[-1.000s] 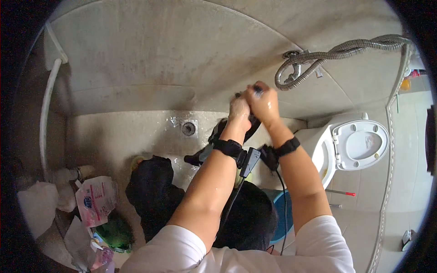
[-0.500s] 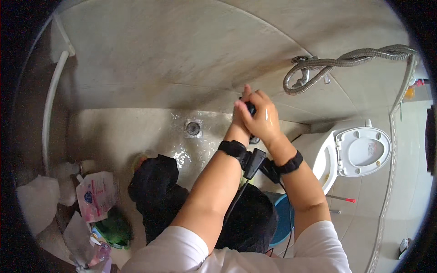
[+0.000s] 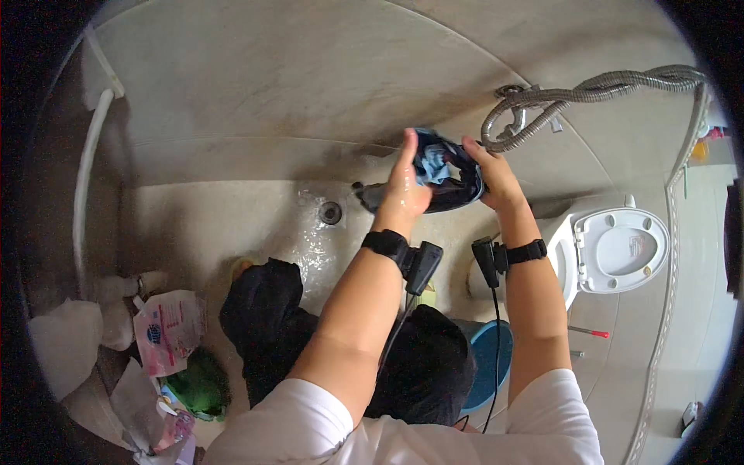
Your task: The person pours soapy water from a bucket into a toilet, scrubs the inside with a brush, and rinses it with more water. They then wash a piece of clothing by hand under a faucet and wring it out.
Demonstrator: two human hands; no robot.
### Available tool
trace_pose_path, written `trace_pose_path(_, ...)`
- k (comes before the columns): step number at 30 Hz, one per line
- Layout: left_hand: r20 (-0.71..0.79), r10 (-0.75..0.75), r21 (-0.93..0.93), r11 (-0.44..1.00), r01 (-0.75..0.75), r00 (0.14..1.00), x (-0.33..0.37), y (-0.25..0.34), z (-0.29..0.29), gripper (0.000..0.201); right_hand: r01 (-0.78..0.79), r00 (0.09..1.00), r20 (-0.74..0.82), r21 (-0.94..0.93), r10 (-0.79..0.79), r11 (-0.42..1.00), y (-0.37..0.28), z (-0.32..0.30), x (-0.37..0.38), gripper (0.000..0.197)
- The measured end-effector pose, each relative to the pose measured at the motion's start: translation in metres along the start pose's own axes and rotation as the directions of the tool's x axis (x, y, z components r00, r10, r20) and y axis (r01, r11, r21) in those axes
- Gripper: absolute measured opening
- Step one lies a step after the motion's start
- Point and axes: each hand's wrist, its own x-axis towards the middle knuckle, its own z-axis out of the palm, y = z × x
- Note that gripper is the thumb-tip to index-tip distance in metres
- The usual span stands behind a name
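Note:
Between my hands a dark navy piece of cloth [image 3: 457,198] is held stretched open like a pouch, with light blue fabric [image 3: 436,164] showing inside it. My left hand [image 3: 404,182] grips its left edge, thumb up; the skin looks wet. At the right edge, my right hand [image 3: 498,177] holds the cloth, fingers partly behind it. A dark end of the cloth dangles to the left, past my left hand. The exact kind of item does not show. Each wrist wears a black strap with a small cabled device.
Below and left of the cloth, a floor drain [image 3: 330,213] sits in wet floor. A coiled metal hose [image 3: 573,97] hangs from a wall tap. To the right stand a toilet [image 3: 621,252] and a blue bucket [image 3: 490,368]. Plastic bags [image 3: 169,329] lie at the left.
My hands were pressed together around a small dark bunch. Now they are apart, and the cloth is spread open between them, showing the light blue fabric.

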Motion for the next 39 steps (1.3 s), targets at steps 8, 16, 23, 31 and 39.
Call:
trace_pose_path(8, 0.034, 0.391, 0.921, 0.344, -0.18, 0.92, 0.003, -0.018, -0.023, 0.096, -0.063, 0.998, 0.051, 0.47, 0.044, 0.88, -0.01, -0.013, 0.003, 0.016)
trace_pose_path(16, 0.229, 0.184, 0.969, -0.134, -0.206, 0.956, -0.011, -0.016, -0.001, 0.099, -0.097, 0.992, 0.125, 0.612, 0.025, 0.785, -0.011, -0.022, -0.006, 0.014)
trace_pose_path(23, 0.188, 0.265, 0.964, -0.236, -0.125, 0.946, -0.022, 0.004, 0.031, 0.043, 0.145, 0.957, -0.216, -0.227, -0.195, 0.963, 0.007, -0.041, -0.03, 0.043)
trace_pose_path(31, 0.343, 0.373, 0.876, -0.457, -0.151, 0.862, -0.03, -0.007, 0.049, 0.04, 0.649, 0.586, -0.086, -0.546, -0.806, 0.53, -0.072, -0.033, -0.049, 0.033)
trace_pose_path(39, 0.167, 0.328, 0.917, -0.399, -0.024, 0.93, -0.024, -0.007, 0.056, 0.037, 0.404, 0.678, -0.118, -0.764, -0.725, 0.503, -0.091, -0.032, -0.045, 0.029)
